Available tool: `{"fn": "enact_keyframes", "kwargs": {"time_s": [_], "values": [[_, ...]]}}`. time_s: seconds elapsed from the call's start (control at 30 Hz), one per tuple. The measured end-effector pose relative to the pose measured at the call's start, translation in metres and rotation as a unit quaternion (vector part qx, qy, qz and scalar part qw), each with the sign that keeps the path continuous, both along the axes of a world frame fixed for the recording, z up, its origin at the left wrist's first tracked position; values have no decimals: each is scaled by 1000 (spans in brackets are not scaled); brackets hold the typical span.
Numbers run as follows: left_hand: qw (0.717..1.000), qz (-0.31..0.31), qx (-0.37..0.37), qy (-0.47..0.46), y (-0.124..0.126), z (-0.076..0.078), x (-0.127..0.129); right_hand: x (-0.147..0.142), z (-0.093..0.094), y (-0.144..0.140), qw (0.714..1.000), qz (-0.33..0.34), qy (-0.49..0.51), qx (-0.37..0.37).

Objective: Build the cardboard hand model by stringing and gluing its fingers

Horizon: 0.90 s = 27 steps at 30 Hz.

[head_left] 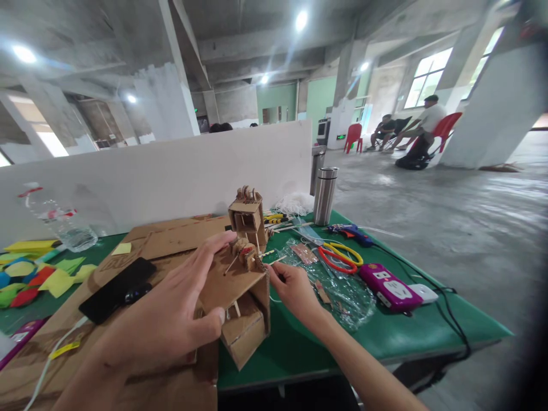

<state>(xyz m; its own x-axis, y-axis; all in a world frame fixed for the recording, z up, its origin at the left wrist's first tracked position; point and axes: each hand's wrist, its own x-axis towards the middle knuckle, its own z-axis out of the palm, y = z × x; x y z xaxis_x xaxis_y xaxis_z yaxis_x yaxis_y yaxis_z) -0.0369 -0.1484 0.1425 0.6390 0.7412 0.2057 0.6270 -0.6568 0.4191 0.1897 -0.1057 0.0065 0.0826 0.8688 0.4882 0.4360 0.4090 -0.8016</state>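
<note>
A cardboard model [246,285] stands near the table's front edge: an open box with a taller narrow tower [246,214] behind it. Small curled cardboard pieces [245,251] and thin sticks sit on its top. My left hand [171,311] is at the box's left side, fingers stretched and thumb apart, its thumb tip by the front opening. At the right side, my right hand [295,288] is closed in a pinch beside the upper edge. A thin wooden stick [279,260] shows at those fingertips; the exact grip is partly hidden.
Right of the model lie scissors [342,257], a plastic bag [342,302], a glue gun [353,233] and a purple power strip [390,288]. A steel flask [326,197] stands behind. Leftward are a phone [117,288], cardboard sheets [180,237], coloured pieces [29,279] and a water bottle [62,220].
</note>
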Motion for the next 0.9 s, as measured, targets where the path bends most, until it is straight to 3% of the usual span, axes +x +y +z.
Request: {"fn": "enact_keyframes", "kwargs": {"time_s": [0.3,0.53,0.9], "values": [[1000,-12,11,-5,1,1,0,8,-15,3,992,3,-120,-43],[1000,-11,16,-15,2,-2,-1,9,-31,4,968,5,-229,-99],[999,-27,20,6,-1,0,0,-1,-23,-2,922,-5,-349,-169]]}}
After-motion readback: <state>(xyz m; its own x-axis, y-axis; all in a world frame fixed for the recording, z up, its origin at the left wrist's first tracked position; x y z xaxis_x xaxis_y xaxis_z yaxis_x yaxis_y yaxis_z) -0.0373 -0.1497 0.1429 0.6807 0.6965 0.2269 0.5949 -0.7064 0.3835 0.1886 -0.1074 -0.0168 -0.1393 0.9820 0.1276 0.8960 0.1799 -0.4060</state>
